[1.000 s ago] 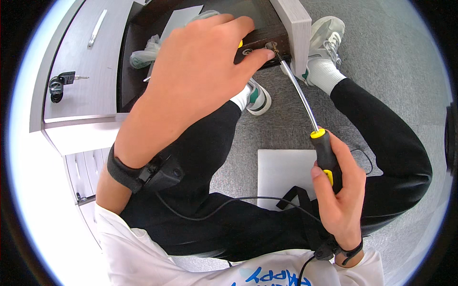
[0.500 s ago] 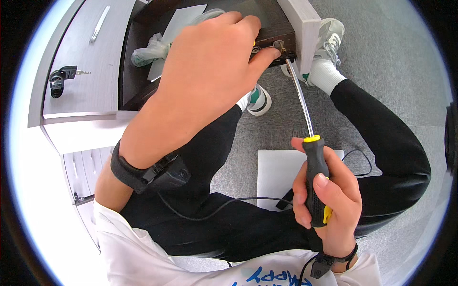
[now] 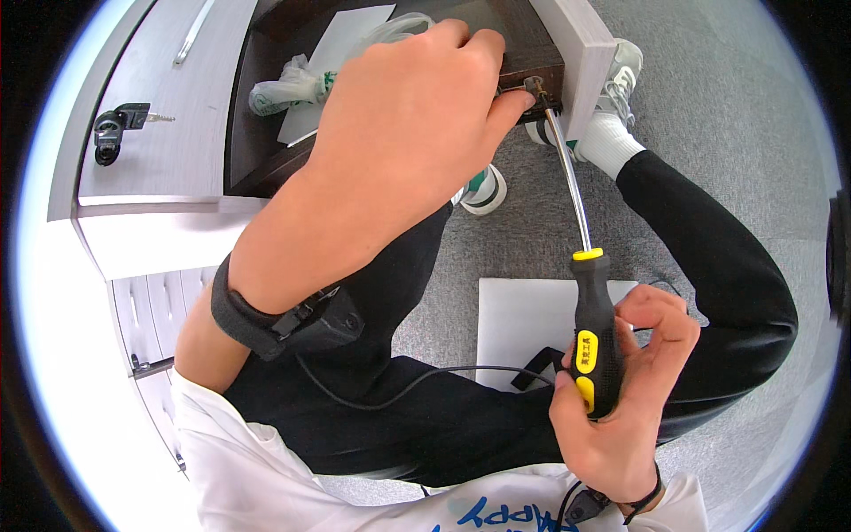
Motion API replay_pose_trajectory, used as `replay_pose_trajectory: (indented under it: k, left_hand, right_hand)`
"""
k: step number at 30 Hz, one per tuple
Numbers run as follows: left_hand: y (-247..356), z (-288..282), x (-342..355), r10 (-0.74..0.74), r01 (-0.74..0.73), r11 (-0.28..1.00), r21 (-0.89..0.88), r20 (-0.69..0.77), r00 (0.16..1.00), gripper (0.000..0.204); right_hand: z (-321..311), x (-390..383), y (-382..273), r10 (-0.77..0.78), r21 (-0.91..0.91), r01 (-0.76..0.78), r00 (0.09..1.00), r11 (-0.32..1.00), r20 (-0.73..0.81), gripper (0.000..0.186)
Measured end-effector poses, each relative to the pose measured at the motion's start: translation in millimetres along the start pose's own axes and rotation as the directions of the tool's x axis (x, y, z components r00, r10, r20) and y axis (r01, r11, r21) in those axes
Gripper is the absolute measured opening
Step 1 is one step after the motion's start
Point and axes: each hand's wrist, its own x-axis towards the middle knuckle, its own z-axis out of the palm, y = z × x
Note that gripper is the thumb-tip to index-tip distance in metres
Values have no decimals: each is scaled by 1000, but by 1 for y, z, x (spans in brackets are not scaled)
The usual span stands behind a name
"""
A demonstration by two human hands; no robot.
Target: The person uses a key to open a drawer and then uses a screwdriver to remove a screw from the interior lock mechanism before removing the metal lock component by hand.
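In my right hand (image 3: 634,426) is a screwdriver (image 3: 592,297) with a black and yellow handle. My fingers and thumb lie around the handle's lower part. The long shank slants up and away, its tip meeting a small metal fitting (image 3: 534,85) at the corner of an open drawer (image 3: 581,58). My left hand (image 3: 408,124) reaches over the drawer's near side with curled fingers. Its thumb tip rests close by the fitting and the screwdriver tip. What the left fingers pinch is hidden behind the hand.
Inside the drawer lie a crumpled plastic bag (image 3: 288,91) and a white sheet (image 3: 332,49). Keys with a black holder (image 3: 115,129) hang at the cabinet front (image 3: 168,160) on the left. My legs flank a white flat panel (image 3: 523,319) on the grey carpet. A black cable (image 3: 425,377) crosses my lap.
My right hand has turned around the screwdriver handle, and the handle has rotated so more yellow shows. The drawer and my left hand sit slightly farther right in the picture.
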Motion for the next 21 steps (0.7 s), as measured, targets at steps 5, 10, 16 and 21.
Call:
replay_pose_trajectory:
  k: [5, 10, 16, 21]
  left_hand:
    - [-3, 5, -7, -2, 1, 1000, 24, 20, 1000, 31]
    - [-2, 3, -3, 60, -56, 994, 98, -33, 998, 28]
    - [1, -4, -6, -62, 57, 997, 53, 100, 993, 37]
    - [8, -11, -9, -41, 34, 997, 65, 110, 993, 46]
  right_hand:
    - [7, -6, 12, -125, -168, 104, 985, 980, -121, 58]
    - [4, -10, 20, -242, -389, 187, 965, 902, -97, 50]
    - [2, -7, 8, 220, 283, -195, 974, 939, -58, 43]
    - [-5, -1, 1, 250, 370, -229, 968, 900, -10, 54]
